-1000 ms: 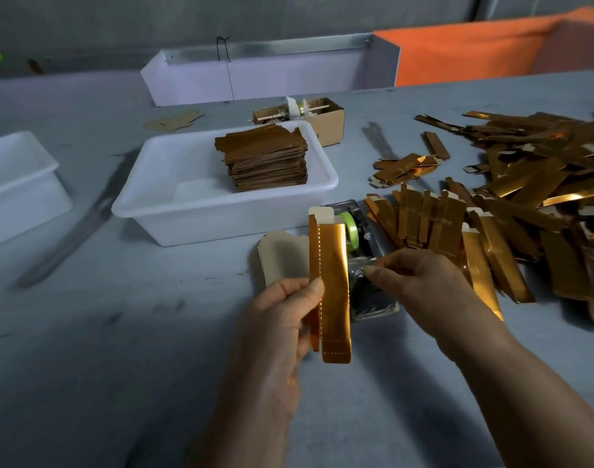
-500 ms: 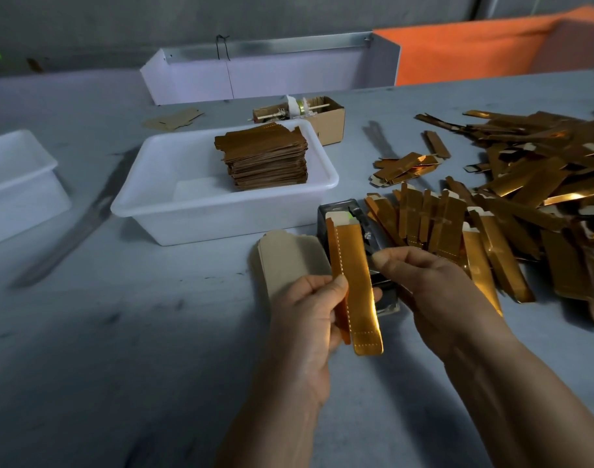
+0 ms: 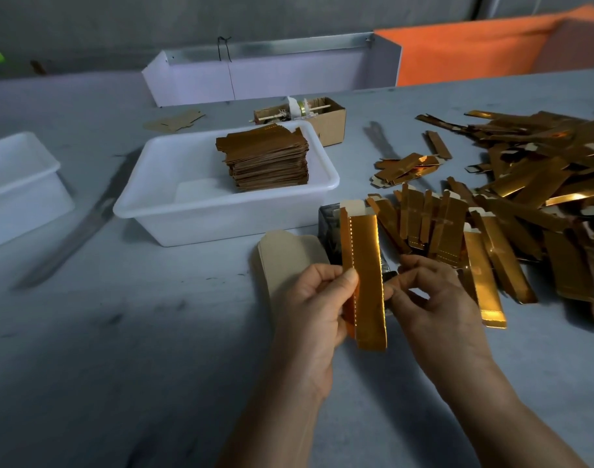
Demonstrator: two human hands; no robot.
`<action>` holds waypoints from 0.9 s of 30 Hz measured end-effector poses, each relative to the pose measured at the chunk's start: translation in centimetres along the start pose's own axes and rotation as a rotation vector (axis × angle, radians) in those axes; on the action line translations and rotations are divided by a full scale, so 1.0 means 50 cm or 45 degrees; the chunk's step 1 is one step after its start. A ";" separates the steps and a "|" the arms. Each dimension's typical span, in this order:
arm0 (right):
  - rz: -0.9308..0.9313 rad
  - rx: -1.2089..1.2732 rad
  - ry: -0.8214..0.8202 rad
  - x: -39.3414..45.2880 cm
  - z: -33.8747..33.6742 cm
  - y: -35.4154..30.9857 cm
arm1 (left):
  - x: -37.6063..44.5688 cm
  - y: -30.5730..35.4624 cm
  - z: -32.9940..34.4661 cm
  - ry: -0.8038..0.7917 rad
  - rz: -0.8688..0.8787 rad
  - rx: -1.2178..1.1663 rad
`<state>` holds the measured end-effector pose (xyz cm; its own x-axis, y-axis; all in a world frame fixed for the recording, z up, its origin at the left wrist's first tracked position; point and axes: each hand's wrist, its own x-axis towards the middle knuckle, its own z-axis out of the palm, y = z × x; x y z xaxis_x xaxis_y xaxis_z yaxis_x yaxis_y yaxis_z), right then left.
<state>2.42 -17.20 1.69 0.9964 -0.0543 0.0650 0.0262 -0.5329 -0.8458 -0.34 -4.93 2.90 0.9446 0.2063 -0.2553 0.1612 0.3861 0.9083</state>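
A person's left hand (image 3: 317, 309) grips a long, narrow, gold-foil cardboard carton (image 3: 364, 275) just above a grey worktable (image 3: 120, 332), thumb pressed on its shiny front near the perforated left edge and fingers curled behind it. The carton stands nearly upright, its pale flap open at the top, in front of the person at the centre of the scene. The right hand (image 3: 437, 298) is at the carton's right edge with thumb and forefinger curled toward it; whether they pinch the edge or only touch it cannot be told. Directly behind the carton sits a dark tape dispenser (image 3: 329, 228), partly hidden, and just left of that lie flat beige card pieces (image 3: 285, 255). A white rectangular plastic tub (image 3: 221, 211) farther back holds a neat stack of flat gold card blanks (image 3: 265, 160) against its right end. To the right, a loose heap of folded gold cartons (image 3: 525, 197) spreads across the table, the nearest of them leaning in a row just beside the dispenser. A second white plastic tub (image 3: 18, 177) stands at the left edge, a small brown cardboard box (image 3: 329, 126) behind the first tub, and a long white metal tray (image 3: 272, 79) and orange cloth (image 3: 474, 49) beyond.
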 end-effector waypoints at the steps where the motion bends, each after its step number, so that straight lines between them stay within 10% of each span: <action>1: -0.010 0.009 0.009 -0.002 0.003 0.002 | 0.003 -0.002 0.000 -0.005 0.000 0.018; 27: -0.133 -0.154 0.093 -0.012 0.020 0.009 | 0.023 -0.001 -0.002 0.039 0.051 0.415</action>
<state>1.91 -16.55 0.75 0.9802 -0.0523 0.1911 0.1148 -0.6363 -0.7629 0.73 -4.60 2.52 0.9437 0.2444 -0.2230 0.2122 0.0701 0.9747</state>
